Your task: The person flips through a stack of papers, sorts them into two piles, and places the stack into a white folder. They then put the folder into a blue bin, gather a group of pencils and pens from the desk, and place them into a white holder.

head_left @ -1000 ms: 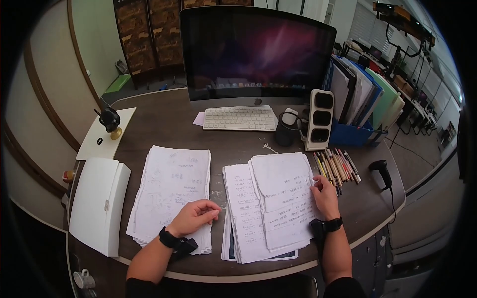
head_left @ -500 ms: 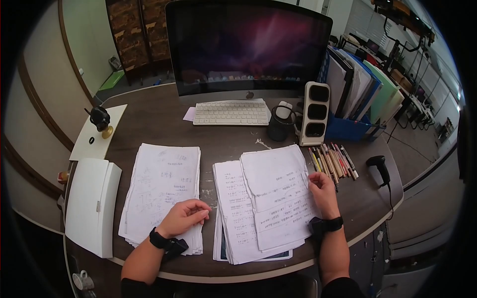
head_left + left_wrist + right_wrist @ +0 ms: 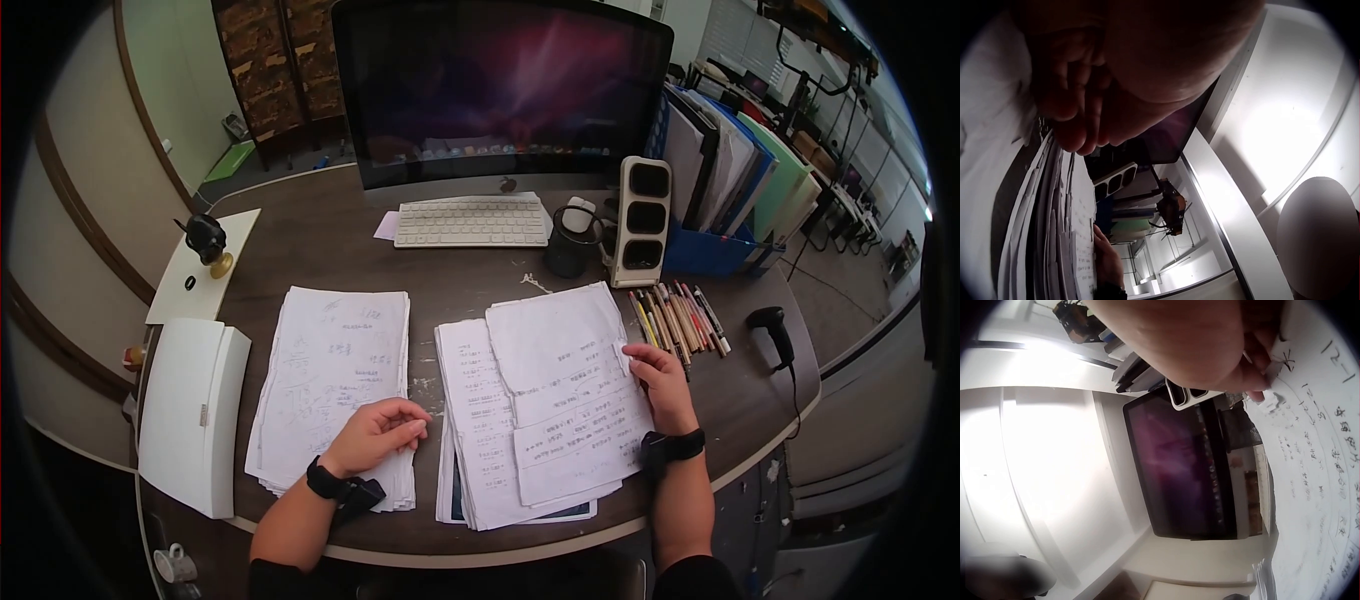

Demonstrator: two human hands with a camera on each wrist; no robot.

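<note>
Two piles of handwritten paper lie side by side on the desk. My left hand (image 3: 380, 438) is over the right edge of the left pile (image 3: 330, 350), its fingers loosely bent and holding nothing. At the right edge of the right pile's top sheet (image 3: 560, 360), my right hand (image 3: 663, 390) pinches the paper between thumb and fingers. In the right wrist view the fingertips (image 3: 1259, 394) meet a small crumpled part of that edge. The top sheet sits askew over other sheets (image 3: 475, 400), which stick out to its left. A dark flat thing shows beneath this pile.
Pencils (image 3: 680, 320) lie beyond my right hand, with a black handheld scanner-like device (image 3: 770, 335) farther right. Behind the piles stand a keyboard (image 3: 470, 222), a black mesh cup (image 3: 568, 250), a monitor (image 3: 500, 100) and a blue file holder (image 3: 715, 250). A white box-like device (image 3: 185, 415) is at left.
The camera view has shifted a little. My right hand has moved slightly right with the sheet's edge, and the top sheet has turned a little. My left hand stays over the left pile.
</note>
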